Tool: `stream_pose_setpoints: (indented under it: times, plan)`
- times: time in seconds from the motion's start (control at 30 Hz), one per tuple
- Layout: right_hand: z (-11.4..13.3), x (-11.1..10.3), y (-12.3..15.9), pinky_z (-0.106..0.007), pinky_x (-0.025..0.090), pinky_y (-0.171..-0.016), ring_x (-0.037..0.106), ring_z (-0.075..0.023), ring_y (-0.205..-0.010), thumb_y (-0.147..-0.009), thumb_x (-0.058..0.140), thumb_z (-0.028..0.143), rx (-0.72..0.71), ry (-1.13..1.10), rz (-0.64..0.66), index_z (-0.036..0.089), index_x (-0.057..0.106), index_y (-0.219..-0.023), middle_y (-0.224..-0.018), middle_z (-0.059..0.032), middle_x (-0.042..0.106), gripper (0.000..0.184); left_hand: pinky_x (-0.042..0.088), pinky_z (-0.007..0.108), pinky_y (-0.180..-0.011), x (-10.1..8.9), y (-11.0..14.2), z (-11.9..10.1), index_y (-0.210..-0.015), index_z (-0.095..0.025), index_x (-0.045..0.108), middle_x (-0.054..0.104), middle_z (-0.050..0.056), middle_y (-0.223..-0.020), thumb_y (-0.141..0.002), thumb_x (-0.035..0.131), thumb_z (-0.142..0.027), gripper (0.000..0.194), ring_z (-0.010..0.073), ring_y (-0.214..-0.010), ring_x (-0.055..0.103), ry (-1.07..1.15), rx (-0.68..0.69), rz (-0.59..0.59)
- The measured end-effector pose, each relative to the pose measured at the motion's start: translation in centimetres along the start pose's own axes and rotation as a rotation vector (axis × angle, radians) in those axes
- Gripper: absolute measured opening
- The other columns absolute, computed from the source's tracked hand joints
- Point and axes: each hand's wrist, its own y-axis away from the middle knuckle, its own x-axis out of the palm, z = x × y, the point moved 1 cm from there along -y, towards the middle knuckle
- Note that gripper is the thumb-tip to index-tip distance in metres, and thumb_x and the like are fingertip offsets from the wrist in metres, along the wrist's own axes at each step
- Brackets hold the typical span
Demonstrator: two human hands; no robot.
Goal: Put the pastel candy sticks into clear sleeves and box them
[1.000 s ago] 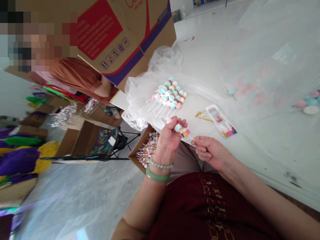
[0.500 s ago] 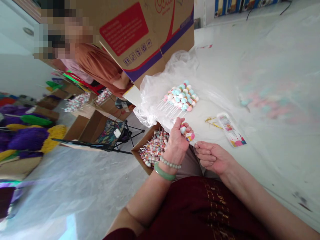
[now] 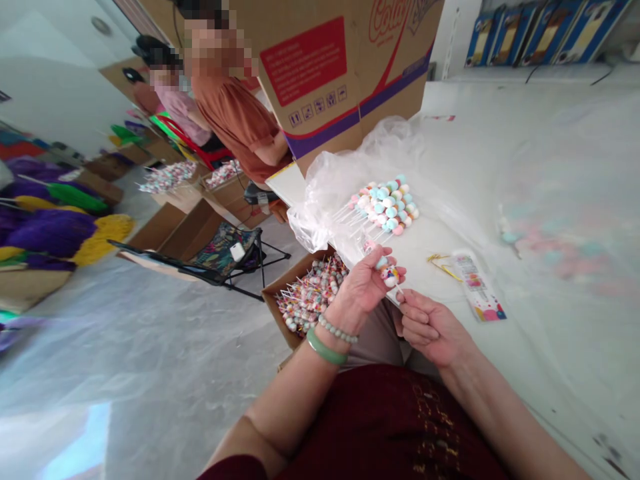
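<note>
My left hand, with a jade bangle and a beaded bracelet at the wrist, holds a skewer of pastel candies by its candy end. My right hand pinches the white stick of that skewer near its lower end. A bundle of finished-looking candy skewers lies on a clear plastic bag just beyond my hands. An open cardboard box of wrapped lollipops sits below my left hand. Gold twist ties and a printed candy packet lie to the right of the skewer.
A large printed cardboard box stands behind the bag. Two co-workers, one in an orange top, sit further back among boxes of candy. A folding chair stands on the plastic-sheeted floor. Purple and yellow tinsel bundles lie at the left.
The view has swung, so the whole scene has turned and shifted in the frame. Both hands keep hold of the same skewer, and the left hand has tilted it slightly.
</note>
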Motion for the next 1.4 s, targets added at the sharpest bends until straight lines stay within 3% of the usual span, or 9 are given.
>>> stream_pose_setpoints:
  times: [0.2,0.3,0.43,0.63,0.83,0.93,1.13,1.4]
  plan:
    - [0.1,0.0,-0.1,-0.014,0.015,-0.03,0.015,-0.0012,-0.029,-0.08,0.065,0.025,0.02,0.009,-0.015,0.015,0.058,-0.08,-0.042,0.0131,0.032,0.013,0.054,0.031,-0.064,-0.6,-0.1,-0.5,-0.082,-0.013,0.057,0.06,0.001,-0.065,-0.081,0.062,-0.019,0.008,0.016,-0.06,0.065,0.011,0.166,-0.151]
    - [0.1,0.0,-0.3,-0.014,0.015,-0.03,0.016,-0.0012,-0.028,-0.078,0.066,0.024,-0.021,0.038,-0.067,0.015,0.057,-0.078,-0.042,0.0128,0.033,0.013,0.054,0.029,-0.064,-1.0,0.2,-0.6,-0.083,-0.013,0.058,0.063,0.003,-0.07,-0.079,0.066,-0.021,0.012,0.017,-0.065,0.067,-0.041,0.149,-0.071]
    - [0.2,0.1,-0.4,-0.014,0.014,-0.029,0.018,-0.0009,-0.028,-0.073,0.069,0.024,-0.122,0.173,-0.161,0.016,0.057,-0.076,-0.041,0.012,0.036,0.015,0.054,0.029,-0.067,-1.7,0.5,-0.8,-0.089,-0.013,0.061,0.066,0.005,-0.077,-0.07,0.071,-0.012,0.021,0.0161,-0.067,0.067,-0.158,0.147,-0.004]
    - [-0.2,0.6,-0.5,-0.013,0.013,-0.029,0.022,-0.0008,-0.03,-0.067,0.073,0.028,-0.291,0.403,-0.313,0.015,0.058,-0.074,-0.04,0.0105,0.039,0.021,0.054,0.029,-0.06,-2.3,0.6,-1.1,-0.086,-0.014,0.062,0.067,0.004,-0.077,-0.071,0.07,-0.016,0.018,0.0132,-0.059,0.063,-0.181,0.292,-0.173]
    - [-0.6,1.2,-0.4,-0.013,0.012,-0.029,0.023,-0.0004,-0.03,-0.067,0.07,0.03,-0.308,0.48,-0.342,0.015,0.059,-0.071,-0.039,0.0094,0.041,0.019,0.052,0.027,-0.056,-2.2,0.4,-1.1,-0.081,-0.014,0.058,0.064,0.001,-0.07,-0.073,0.067,-0.015,0.012,0.0122,-0.054,0.061,-0.15,0.331,-0.277]
    - [-0.5,1.4,-0.3,-0.013,0.012,-0.03,0.022,-0.0003,-0.029,-0.069,0.069,0.03,-0.292,0.477,-0.32,0.015,0.059,-0.072,-0.038,0.0095,0.04,0.019,0.051,0.026,-0.057,-2.3,0.0,-1.1,-0.08,-0.014,0.058,0.062,0.001,-0.067,-0.075,0.067,-0.018,0.011,0.0143,-0.059,0.063,-0.076,0.317,-0.233]
    - [-0.6,1.6,0.0,-0.015,0.015,-0.03,0.022,-0.0005,-0.027,-0.069,0.068,0.031,-0.243,0.457,-0.266,0.015,0.059,-0.073,-0.037,0.0105,0.039,0.019,0.053,0.042,-0.08,-1.8,0.0,-0.7,-0.09,-0.013,0.061,0.067,0.006,-0.076,-0.083,0.061,-0.031,0.02,0.024,-0.079,0.069,0.072,0.053,-0.002]
    - [-1.1,1.7,-0.3,-0.017,0.017,-0.03,0.023,-0.0021,-0.027,-0.069,0.067,0.033,-0.394,0.462,-0.387,0.016,0.057,-0.069,-0.035,0.0103,0.039,0.02,0.055,0.035,-0.071,-0.4,1.0,1.3,-0.086,-0.011,0.059,0.059,0.001,-0.06,-0.081,0.064,-0.037,0.028,0.0188,-0.062,0.067,-0.038,0.103,-0.007]
